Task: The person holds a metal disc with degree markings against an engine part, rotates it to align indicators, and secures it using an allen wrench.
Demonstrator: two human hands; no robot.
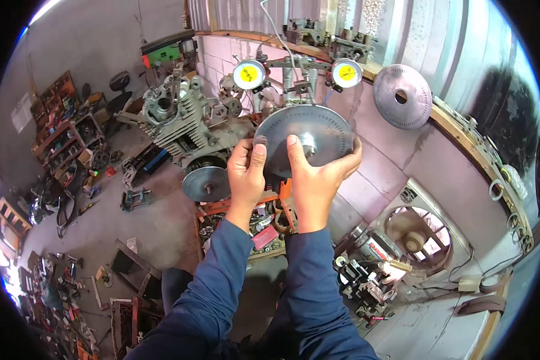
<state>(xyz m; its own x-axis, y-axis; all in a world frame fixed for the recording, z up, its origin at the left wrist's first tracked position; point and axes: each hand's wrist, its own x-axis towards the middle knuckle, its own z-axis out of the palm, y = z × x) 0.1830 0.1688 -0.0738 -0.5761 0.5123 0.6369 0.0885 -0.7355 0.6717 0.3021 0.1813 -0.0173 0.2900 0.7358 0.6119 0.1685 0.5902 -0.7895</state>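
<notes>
Your left hand [246, 174] and right hand [315, 177] clamp the flywheel disc's [318, 135] rim, fingers closed. That steadies it between the dial gauges [249, 74]

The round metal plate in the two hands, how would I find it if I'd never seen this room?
Find the pink wall and the two yellow-faced dial gauges in front of it. Just below them, the left hand and right hand grip a grey disc by its edge. Unlike the perforated disc leaning on the wall, it has a raised hub and is being held.
</notes>
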